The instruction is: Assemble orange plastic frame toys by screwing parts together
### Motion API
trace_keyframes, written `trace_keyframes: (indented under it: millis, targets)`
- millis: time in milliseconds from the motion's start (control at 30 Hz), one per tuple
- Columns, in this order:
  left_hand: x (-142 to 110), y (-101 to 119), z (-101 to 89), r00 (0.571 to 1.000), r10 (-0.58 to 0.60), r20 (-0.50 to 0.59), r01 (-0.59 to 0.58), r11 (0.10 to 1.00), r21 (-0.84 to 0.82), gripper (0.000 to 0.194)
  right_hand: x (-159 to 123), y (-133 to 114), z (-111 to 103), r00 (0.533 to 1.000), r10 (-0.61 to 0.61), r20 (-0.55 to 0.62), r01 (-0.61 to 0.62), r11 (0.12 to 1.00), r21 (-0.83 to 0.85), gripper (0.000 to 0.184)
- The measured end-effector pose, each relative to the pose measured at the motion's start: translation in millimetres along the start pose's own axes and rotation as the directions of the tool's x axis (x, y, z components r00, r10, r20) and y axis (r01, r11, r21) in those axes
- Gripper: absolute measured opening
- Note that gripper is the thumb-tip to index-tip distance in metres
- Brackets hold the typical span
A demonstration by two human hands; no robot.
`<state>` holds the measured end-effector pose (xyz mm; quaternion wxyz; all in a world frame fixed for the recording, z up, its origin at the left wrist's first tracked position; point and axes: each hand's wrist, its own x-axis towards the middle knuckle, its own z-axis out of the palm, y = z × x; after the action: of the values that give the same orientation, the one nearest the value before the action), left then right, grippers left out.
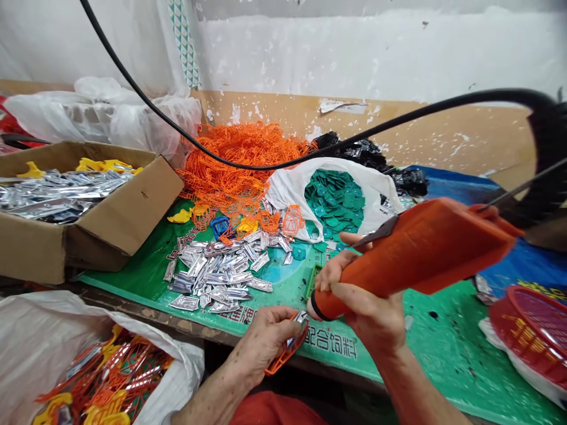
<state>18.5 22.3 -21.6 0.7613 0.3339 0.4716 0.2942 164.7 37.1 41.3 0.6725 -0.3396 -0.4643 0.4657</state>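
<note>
My right hand (pixel 363 307) is closed round an orange power tool (pixel 416 254) with a black cable, its tip pointing down and left. My left hand (pixel 266 339) pinches an orange plastic frame (pixel 286 354) with a silver piece on it, held just under the tool's tip at the table's front edge. A pile of silver pieces (pixel 221 271) lies on the green mat (pixel 443 342) just beyond my left hand.
A cardboard box (pixel 110 218) of silver and yellow parts stands at left. Orange frames (pixel 230 159) are heaped at the back, beside a white bag of green pieces (pixel 334 200). A red basket (pixel 535 336) sits at right; a bag of assembled parts (pixel 101 378) at lower left.
</note>
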Motion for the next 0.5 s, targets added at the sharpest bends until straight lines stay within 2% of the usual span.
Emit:
trace_keyframes:
  millis: [67,167,300,400,500]
  targets:
    - [0.9,2.6,-1.9,1.0,-0.003,-0.017,0.003,1.0,0.005,0.027,6.7,-5.5,-3.9,0.997,-0.062,-0.043,0.063,0.998,0.018,0.049]
    - [0.0,6.4,-6.0,0.999,-0.01,-0.038,0.011,1.0,0.022,0.028,23.8,-7.8,-17.2,0.963,-0.173,-0.205,0.164,0.985,-0.061,0.047]
    - [-2.3,8.0,-10.5,1.0,-0.012,-0.018,0.013,0.999,0.04,0.027,53.3,3.2,-39.3,0.867,-0.305,-0.394,0.24,0.949,-0.207,0.032]
    - [-2.0,6.2,-11.8,1.0,-0.021,-0.007,0.021,1.0,0.0,0.027,79.6,6.8,-48.7,0.795,-0.407,-0.45,0.321,0.911,-0.257,0.026]
    - [2.0,3.9,-13.9,0.997,-0.075,0.024,0.078,0.991,-0.109,0.027,107.9,-3.9,-50.6,0.732,-0.462,-0.501,0.387,0.887,-0.253,0.029]
